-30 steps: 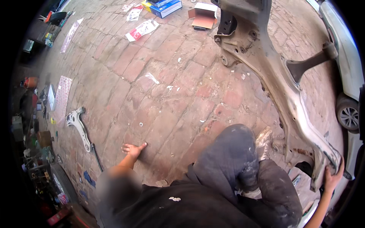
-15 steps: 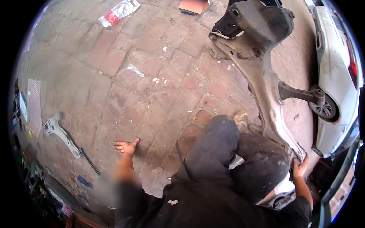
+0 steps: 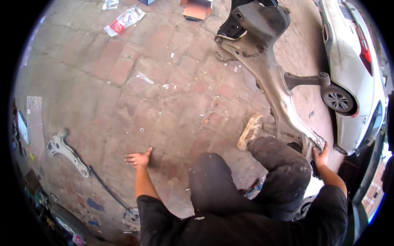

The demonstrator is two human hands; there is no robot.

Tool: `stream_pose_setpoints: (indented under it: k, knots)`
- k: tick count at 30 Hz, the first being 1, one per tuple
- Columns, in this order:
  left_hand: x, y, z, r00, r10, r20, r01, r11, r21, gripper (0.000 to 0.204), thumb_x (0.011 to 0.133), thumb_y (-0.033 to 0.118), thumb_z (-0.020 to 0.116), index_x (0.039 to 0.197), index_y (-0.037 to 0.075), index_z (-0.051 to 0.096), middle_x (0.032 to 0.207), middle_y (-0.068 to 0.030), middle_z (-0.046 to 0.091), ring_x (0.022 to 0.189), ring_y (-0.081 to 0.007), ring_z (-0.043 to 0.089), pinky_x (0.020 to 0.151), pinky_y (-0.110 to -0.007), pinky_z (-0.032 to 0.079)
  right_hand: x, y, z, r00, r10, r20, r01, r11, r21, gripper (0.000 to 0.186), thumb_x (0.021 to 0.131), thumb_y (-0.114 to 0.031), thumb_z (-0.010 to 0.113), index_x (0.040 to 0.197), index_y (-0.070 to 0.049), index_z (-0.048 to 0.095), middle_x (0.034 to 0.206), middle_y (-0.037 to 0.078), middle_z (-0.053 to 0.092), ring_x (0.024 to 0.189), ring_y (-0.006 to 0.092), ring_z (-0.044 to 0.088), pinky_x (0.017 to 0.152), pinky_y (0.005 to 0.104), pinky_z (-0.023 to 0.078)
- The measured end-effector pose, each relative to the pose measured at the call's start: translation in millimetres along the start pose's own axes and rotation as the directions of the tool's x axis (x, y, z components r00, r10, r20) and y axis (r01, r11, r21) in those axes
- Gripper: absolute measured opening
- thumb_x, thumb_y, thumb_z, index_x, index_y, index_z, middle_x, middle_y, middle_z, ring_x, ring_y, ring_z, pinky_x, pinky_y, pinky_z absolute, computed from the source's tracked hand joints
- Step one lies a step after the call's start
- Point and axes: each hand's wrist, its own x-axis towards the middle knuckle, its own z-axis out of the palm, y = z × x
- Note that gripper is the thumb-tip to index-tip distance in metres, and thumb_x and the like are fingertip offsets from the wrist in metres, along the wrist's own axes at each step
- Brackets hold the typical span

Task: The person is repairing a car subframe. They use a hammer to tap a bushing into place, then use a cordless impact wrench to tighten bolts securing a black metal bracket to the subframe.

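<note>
My right hand is closed around the near end of a large, dirty metal car subframe, which stretches away toward the far right. A short arm with a round bushing sticks out from its right side. To the left, my left hand is stretched out low by the paved floor, fingers spread, holding nothing. Whether its palm touches the floor I cannot tell. Further left lies a grey control arm, with a long dark bar meeting its lower end. A small ring lies beyond my left hand.
A white car stands on the right, beyond the subframe. At the far side are an orange-flapped box and a clear plastic bag. My shoe is close to the subframe. A tyre sits at lower left.
My body has shifted back; my legs have parted and my shoe now shows beside the subframe. My left hand stays spread, and my right hand keeps its hold on the subframe's end.
</note>
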Motion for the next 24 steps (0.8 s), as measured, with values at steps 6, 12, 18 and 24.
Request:
stream_pose_setpoints:
  k: [6,12,18,24]
  knots:
    - [-12,-2,-18,1.0,0.023,-0.005,-0.023,0.997,-0.079,0.166,0.054,0.071,0.089,0.153,-0.002,-0.024,0.161,-0.0326,-0.021,0.151,-0.0489,-0.015,0.121,-0.062,0.007,12,6,20,0.975,-0.129,-0.181,0.13,0.991,-0.007,0.084,0.084,-0.039,0.076,0.146,0.004,0.04,0.139,0.03,0.05,0.131,0.0452,0.048,0.112,0.0469,0.038]
    - [-2,7,-18,0.997,0.059,-0.05,-0.06,0.998,-0.03,0.167,0.052,0.081,0.082,0.154,-0.004,-0.021,0.161,-0.0336,-0.019,0.151,-0.0501,-0.012,0.121,-0.062,0.007,2,-13,16,0.977,-0.076,-0.199,0.109,0.981,0.162,0.082,0.08,-0.035,0.081,0.144,0.001,0.044,0.138,0.028,0.052,0.126,0.0441,0.052,0.106,0.0465,0.044]
    - [-1,-1,-3,0.995,0.062,-0.075,-0.062,0.998,0.002,0.164,0.055,0.083,0.079,0.154,-0.008,-0.015,0.161,-0.0363,-0.013,0.151,-0.0527,-0.006,0.121,-0.061,0.008,21,-37,2,0.991,-0.025,-0.133,0.041,0.992,0.116,0.088,0.077,-0.048,0.081,0.145,-0.004,0.045,0.131,0.03,0.055,0.122,0.0449,0.056,0.104,0.0477,0.046]
    - [-9,8,-1,0.986,0.072,-0.153,-0.067,0.997,0.036,0.156,0.058,0.079,0.08,0.157,-0.004,-0.005,0.163,-0.0344,-0.004,0.151,-0.0513,0.007,0.12,-0.061,0.016,5,-22,2,0.985,-0.027,-0.17,0.047,0.993,0.111,0.091,0.076,-0.053,0.081,0.145,-0.006,0.047,0.127,0.029,0.057,0.121,0.0445,0.057,0.102,0.0477,0.047]
